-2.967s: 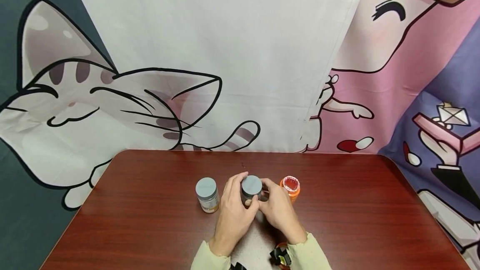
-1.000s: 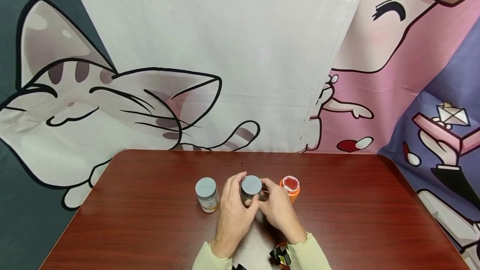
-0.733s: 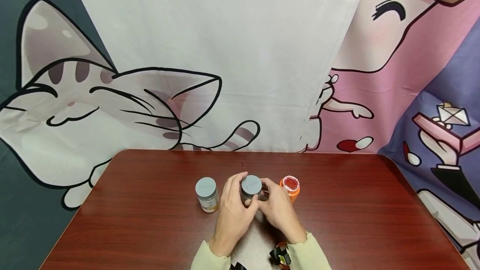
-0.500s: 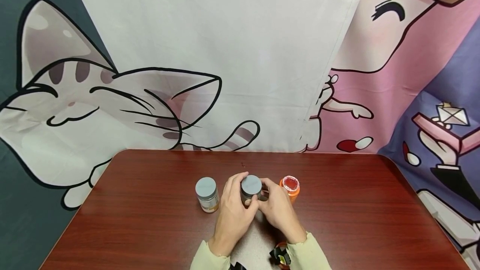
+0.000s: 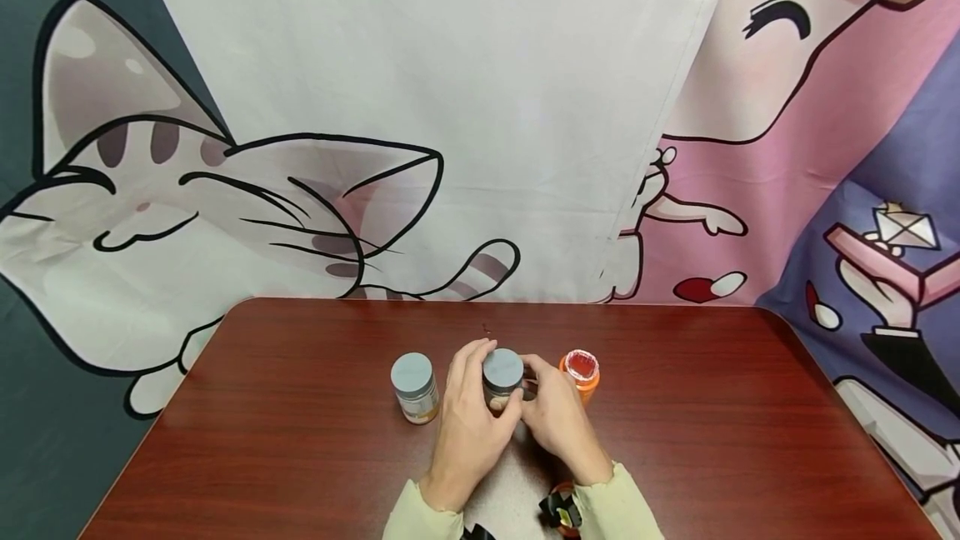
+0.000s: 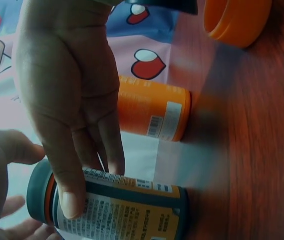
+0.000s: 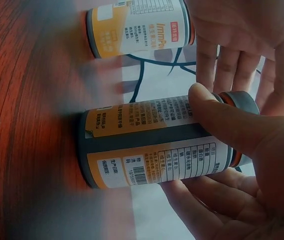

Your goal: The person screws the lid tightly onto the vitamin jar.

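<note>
A wall hanging [image 5: 465,107] fills the background, printed with a smiling cat at left and with pink and purple cartoon panels at right. In front of it spreads a reddish-brown table [image 5: 300,440] with wood grain. Two hands in pale yellow-green sleeves reach in over it. The left hand [image 5: 471,427] has its thumb and fingers curved around the grey cap end of the middle bottle [image 7: 154,145]; the right hand [image 5: 561,422] grips the same bottle, its thumb pressed on the label near the neck. That bottle is upright between the hands, between two others; whether its base rests on the tabletop cannot be told. Its white and orange label, split by a dark vertical band, carries Chinese print: a nutrition table listing protein (蛋白质) and carbohydrate (碳水化合物), a barcode and a box headed production date (生产日期). The orange bottle [image 6: 149,107] stands uncapped just beyond the right hand, its mouth whitish and ragged around a red inside; a barcode shows beside a pale panel, the rest too faint to read. Near the left hand stands the left bottle [image 5: 417,405], grey-capped, its label showing "ImmPo" cut short, beside a small red box of white Chinese characters. An orange cap [image 6: 246,22] lies on the table near the right wrist.
</note>
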A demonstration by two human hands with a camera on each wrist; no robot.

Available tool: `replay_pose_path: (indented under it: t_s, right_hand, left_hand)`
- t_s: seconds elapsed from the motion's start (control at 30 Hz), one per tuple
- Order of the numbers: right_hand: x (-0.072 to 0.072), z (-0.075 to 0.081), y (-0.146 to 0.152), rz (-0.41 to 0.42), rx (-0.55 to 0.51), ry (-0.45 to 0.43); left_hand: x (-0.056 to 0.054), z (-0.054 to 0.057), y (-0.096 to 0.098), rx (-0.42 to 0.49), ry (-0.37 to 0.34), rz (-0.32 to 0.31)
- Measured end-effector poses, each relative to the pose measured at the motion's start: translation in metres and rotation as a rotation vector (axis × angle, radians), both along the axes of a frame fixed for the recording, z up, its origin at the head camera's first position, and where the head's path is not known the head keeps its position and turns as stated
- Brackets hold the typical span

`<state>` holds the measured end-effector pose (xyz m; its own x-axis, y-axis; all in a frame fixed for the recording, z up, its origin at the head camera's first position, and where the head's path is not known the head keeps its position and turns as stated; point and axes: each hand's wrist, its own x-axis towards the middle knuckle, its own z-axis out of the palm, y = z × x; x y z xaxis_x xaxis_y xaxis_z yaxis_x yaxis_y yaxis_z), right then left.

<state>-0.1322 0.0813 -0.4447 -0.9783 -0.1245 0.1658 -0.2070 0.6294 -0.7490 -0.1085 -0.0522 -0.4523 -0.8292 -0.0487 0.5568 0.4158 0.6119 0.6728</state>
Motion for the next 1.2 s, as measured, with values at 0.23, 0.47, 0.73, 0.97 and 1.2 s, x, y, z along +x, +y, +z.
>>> replay_pose_path:
  t_s: [0.23, 0.47, 0.73, 0.97, 1.2]
  right_hand:
    - [-0.0009, -0.0014, 0.0006, 0.003, -0.004, 0.016]
    - [-0.0004, -0.0017, 0.0006, 0.002, -0.002, 0.025]
    - [0.0, -0.0022, 0.001, 0.001, 0.003, 0.034]
    - [0.0, -0.0012, 0.0006, -0.001, 0.002, 0.036]
    - [-0.0002, -0.0016, 0.0002, -0.006, -0.012, 0.017]
  left_hand:
    - [0.0015, -0.0017, 0.0034, 0.039, 0.015, 0.072]
    - [0.0033, -0.0013, 0.0062, 0.067, -0.019, 0.108]
    - [0.0027, -0.0009, 0.0076, 0.075, -0.037, 0.106]
    - [0.0022, 0.0002, 0.0062, 0.056, -0.036, 0.099]
    - [0.002, -0.0002, 0.005, 0.03, -0.023, 0.086]
